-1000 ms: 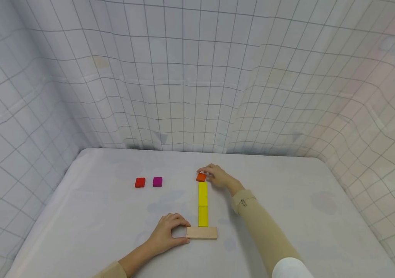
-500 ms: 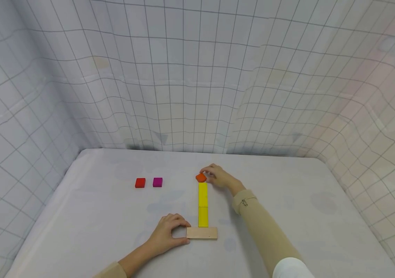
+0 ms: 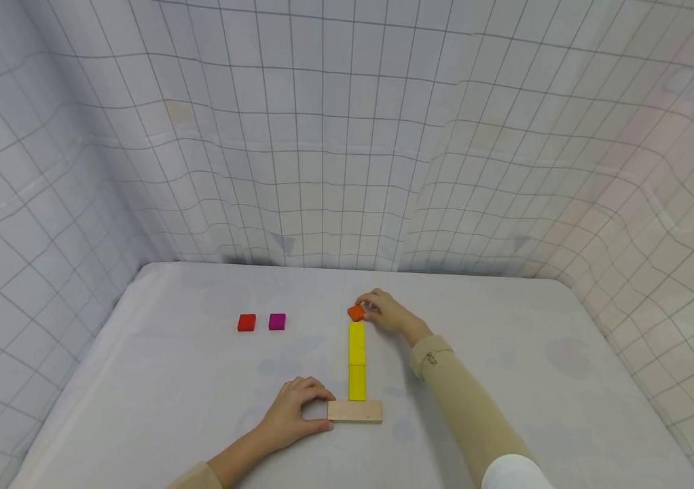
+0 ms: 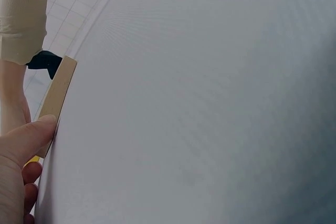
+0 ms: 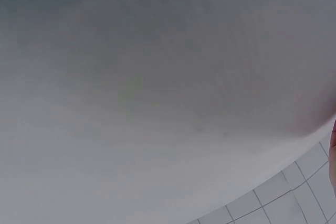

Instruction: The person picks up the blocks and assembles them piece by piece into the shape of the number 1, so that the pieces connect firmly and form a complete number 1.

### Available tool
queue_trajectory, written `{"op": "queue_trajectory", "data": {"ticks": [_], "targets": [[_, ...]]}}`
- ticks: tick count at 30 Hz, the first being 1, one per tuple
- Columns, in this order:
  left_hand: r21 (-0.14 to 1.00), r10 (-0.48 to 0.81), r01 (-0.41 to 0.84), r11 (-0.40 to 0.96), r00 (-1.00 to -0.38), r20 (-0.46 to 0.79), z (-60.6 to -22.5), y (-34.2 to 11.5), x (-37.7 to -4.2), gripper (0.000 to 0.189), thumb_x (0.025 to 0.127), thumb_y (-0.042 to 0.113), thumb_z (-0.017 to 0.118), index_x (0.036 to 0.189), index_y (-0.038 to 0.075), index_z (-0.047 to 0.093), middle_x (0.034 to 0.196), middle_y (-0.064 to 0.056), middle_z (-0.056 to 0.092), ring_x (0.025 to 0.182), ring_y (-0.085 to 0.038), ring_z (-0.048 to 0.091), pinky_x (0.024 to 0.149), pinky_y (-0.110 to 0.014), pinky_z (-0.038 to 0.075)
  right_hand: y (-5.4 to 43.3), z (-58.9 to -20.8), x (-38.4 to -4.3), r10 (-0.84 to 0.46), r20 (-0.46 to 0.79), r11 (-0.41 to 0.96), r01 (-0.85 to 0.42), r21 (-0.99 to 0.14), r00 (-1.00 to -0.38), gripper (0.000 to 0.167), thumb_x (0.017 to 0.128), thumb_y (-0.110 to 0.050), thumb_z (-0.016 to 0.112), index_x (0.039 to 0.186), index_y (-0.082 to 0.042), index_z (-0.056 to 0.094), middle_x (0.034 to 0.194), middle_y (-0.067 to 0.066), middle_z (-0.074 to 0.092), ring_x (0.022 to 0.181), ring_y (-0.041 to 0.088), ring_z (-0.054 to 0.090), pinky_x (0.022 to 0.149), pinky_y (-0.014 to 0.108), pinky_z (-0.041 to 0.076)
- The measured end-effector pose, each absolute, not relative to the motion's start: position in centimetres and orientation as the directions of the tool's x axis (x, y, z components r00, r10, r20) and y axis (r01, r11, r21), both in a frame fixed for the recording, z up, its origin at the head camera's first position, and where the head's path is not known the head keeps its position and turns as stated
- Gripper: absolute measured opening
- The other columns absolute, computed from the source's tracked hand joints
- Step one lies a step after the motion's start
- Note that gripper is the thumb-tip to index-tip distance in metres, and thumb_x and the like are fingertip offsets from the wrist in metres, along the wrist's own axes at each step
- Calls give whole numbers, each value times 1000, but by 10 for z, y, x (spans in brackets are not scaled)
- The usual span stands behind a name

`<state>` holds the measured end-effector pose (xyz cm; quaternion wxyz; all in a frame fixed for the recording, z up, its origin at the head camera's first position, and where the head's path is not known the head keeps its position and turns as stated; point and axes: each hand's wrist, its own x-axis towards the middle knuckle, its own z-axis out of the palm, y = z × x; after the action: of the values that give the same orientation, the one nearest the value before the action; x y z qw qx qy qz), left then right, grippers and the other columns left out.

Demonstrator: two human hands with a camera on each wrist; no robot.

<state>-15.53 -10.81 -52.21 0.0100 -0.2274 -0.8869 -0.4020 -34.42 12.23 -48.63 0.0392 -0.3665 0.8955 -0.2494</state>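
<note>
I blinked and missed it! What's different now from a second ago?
The orange block has turned more askew and shifted slightly right. The right hand still holds it; its fingertips moved slightly right too. Nothing was let go. The left hand still grips the wooden block; the yellow, red and purple blocks stayed put.

Left hand [image 3: 288,409] pinches; right hand [image 3: 387,314] pinches farther forward, arm [image 3: 466,397] outstretched.

Looks forward and down from head, skims table [image 3: 506,353] closely from wrists; shares wooden block [image 3: 355,411] between head and left-wrist views.
</note>
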Motion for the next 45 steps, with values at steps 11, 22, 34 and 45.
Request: {"op": "queue_trajectory", "data": {"ticks": [11, 22, 34, 45], "targets": [[701, 394, 432, 568, -890, 230, -522, -108, -155, 31, 70, 36, 77, 97, 27, 65, 92, 19, 54, 88, -5, 45, 83, -34, 35, 130, -483, -342, -638, 39, 643, -560, -522, -769, 27, 88, -5, 57, 115, -6, 55, 104, 13, 51, 97, 26, 49, 88, 39, 40], [696, 393, 433, 573, -890, 230, -522, -108, -154, 31, 70, 36, 77, 97, 26, 65, 92, 19, 54, 88, -5, 45, 83, -35, 35, 132, -484, -340, -595, -64, 649, -433, -625, -801, 30, 90, -9, 56, 120, -10, 52, 108, 12, 49, 93, 23, 46, 85, 37, 39], [704, 390, 409, 580, -899, 201, -522, -108, -154, 31, 70, 38, 76, 97, 28, 65, 91, 20, 53, 88, -5, 44, 81, -33, 36, 132, -490, -342, -573, -45, 617, -395, -681, -818, 28, 88, -10, 59, 115, -4, 55, 99, 7, 50, 87, 18, 44, 81, 30, 38], [691, 389, 432, 579, -891, 231, -522, -108, -153, 30, 71, 37, 76, 96, 27, 65, 91, 19, 53, 89, -5, 44, 83, -36, 35, 127, -488, -337, -571, -40, 624, -401, -671, -820, 27, 90, -11, 57, 116, -5, 54, 101, 8, 51, 86, 18, 44, 79, 29, 38]]}}
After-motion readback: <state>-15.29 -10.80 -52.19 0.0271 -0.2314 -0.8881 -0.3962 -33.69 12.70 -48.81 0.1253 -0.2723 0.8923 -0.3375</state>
